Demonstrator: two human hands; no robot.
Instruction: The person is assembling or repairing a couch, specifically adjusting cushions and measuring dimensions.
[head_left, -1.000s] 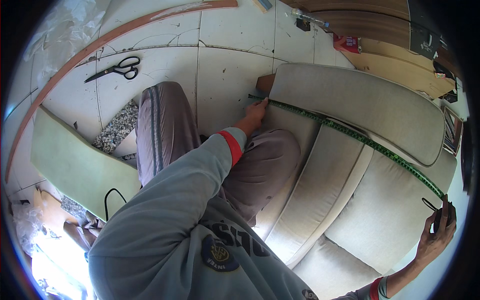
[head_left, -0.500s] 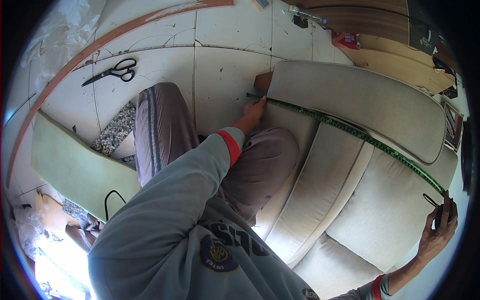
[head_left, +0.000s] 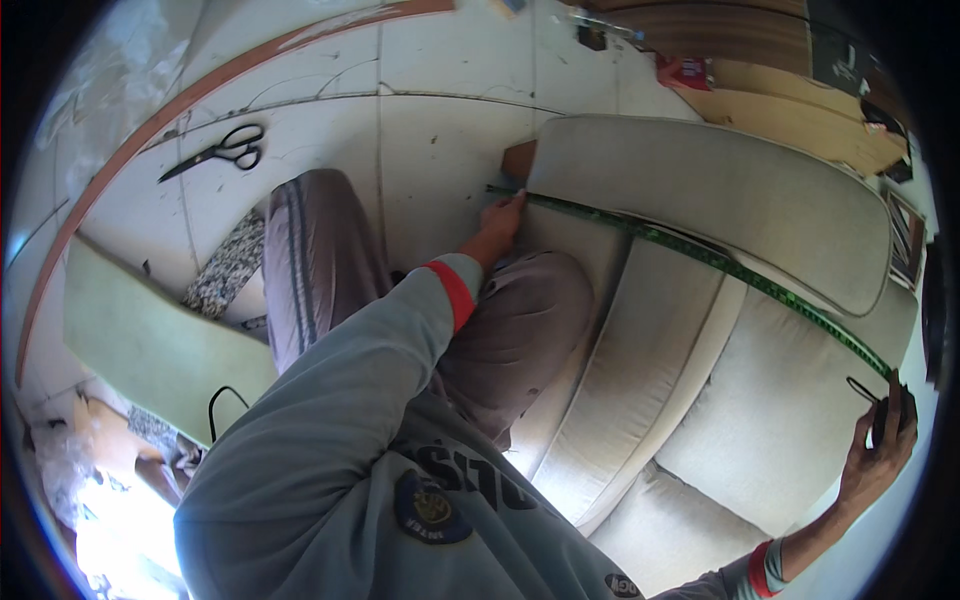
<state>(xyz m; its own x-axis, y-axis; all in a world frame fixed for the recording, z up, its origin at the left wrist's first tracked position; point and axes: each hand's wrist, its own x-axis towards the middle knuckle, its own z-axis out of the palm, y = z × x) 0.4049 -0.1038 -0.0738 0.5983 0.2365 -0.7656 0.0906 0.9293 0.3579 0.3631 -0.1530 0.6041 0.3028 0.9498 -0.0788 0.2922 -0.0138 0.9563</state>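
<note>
A green tape measure is stretched along the inner edge of a grey padded sofa back. My left hand pinches the tape near its free end, by the sofa's brown wooden foot. At the far right, my right hand is wrapped round the dark tape case, whose black loop sticks out beside it. Beneath the tape lie the sofa's grey front panels and a seat cushion.
Black scissors lie on the white tiled floor at the left, inside a curved brown strip. Nearby are a pale green foam piece and a speckled foam block. Wooden boards stand at the far right.
The view has shifted slightly. Both hands keep their hold, and the tape stays stretched between them, its right-hand part lying a little differently.
</note>
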